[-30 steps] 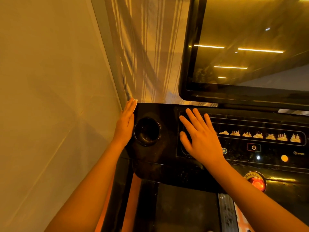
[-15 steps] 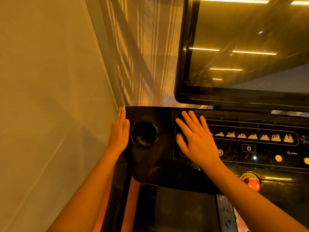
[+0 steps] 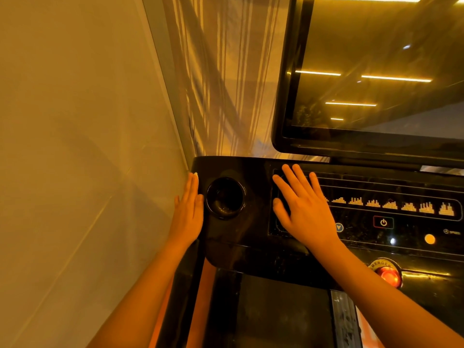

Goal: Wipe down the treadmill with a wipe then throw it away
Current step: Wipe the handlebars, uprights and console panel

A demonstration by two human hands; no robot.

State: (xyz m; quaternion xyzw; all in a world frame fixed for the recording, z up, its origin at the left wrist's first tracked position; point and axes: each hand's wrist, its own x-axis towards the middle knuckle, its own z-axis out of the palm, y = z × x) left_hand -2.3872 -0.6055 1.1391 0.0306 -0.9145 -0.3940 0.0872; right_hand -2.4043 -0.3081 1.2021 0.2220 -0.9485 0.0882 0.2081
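My left grip (image 3: 188,214) flat, fingers straight, pressing wipe (image 3: 195,175) sliver at 12; treadmill console (image 3: 256,182) edge runs 12-to-6; right grip (image 3: 301,209) splayed flat at 3

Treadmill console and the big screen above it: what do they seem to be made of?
The treadmill console looks like glossy black moulded plastic: rounded edges and soft smeared highlights. The screen seems glass or clear acrylic in a shiny black frame, since it mirrors ceiling light strips sharply; which one can't be told.
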